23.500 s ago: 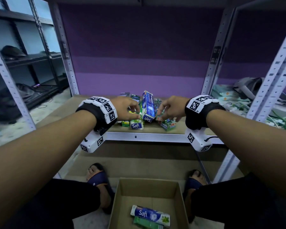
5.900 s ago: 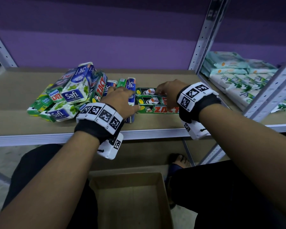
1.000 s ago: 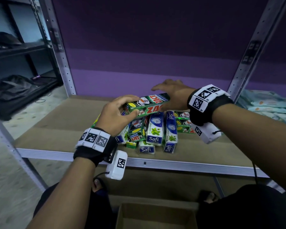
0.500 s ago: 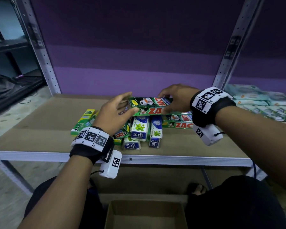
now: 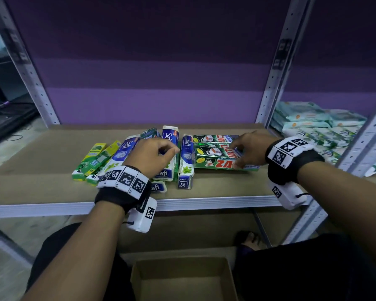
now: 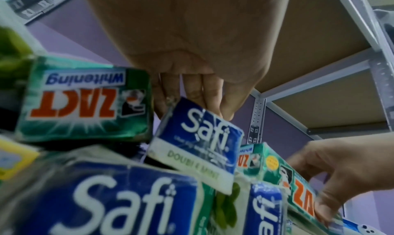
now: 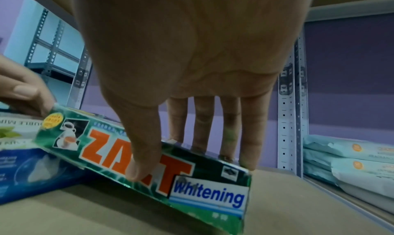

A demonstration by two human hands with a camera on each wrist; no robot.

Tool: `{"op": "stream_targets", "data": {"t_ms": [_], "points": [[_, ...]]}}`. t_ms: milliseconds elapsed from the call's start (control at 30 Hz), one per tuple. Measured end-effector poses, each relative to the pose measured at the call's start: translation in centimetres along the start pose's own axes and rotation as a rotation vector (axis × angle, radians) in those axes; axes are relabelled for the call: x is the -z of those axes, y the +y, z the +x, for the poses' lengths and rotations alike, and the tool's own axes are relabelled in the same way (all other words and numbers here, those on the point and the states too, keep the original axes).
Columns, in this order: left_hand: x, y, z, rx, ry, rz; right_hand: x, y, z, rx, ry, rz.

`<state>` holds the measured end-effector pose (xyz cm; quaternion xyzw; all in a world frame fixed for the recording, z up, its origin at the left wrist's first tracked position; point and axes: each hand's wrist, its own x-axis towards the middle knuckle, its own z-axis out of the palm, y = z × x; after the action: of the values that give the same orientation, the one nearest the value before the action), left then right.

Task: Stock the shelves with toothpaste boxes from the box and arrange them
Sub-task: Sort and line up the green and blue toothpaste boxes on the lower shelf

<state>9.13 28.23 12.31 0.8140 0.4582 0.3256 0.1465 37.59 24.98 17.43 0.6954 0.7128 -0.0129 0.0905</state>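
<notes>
Green printed cardboard, the Zact box (image 5: 217,162) that both hands held up half a second ago now lies on the stack at the shelf's (image 5: 226,187) right, pinched by the right hand (image 5: 251,148). Left hand (image 5: 152,156) has let go, fingers curled at a glossy blue Safi box (image 6: 197,135); sorting continues, the carton (image 5: 182,279) below looks empty.

Toothpaste boxes (image 5: 183,161) lie on shelf (image 5: 41,187), carton (image 5: 182,279) below.
</notes>
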Motion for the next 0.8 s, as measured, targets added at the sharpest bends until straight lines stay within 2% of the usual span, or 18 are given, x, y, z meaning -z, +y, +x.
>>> {"op": "stream_targets", "data": {"t_ms": [300, 567, 800], "points": [[-0.2, -0.1, 0.3, 0.01, -0.015, 0.026, -1.4, 0.1, 1.1, -0.07, 0.002, 0.015], [-0.3, -0.1, 0.5, 0.014, -0.017, 0.034, -2.6, 0.0, 1.1, -0.133, -0.054, -0.05], [-0.3, -0.1, 0.6, 0.015, -0.023, 0.019, -3.0, -0.7, 1.0, -0.139, 0.012, 0.041]]}}
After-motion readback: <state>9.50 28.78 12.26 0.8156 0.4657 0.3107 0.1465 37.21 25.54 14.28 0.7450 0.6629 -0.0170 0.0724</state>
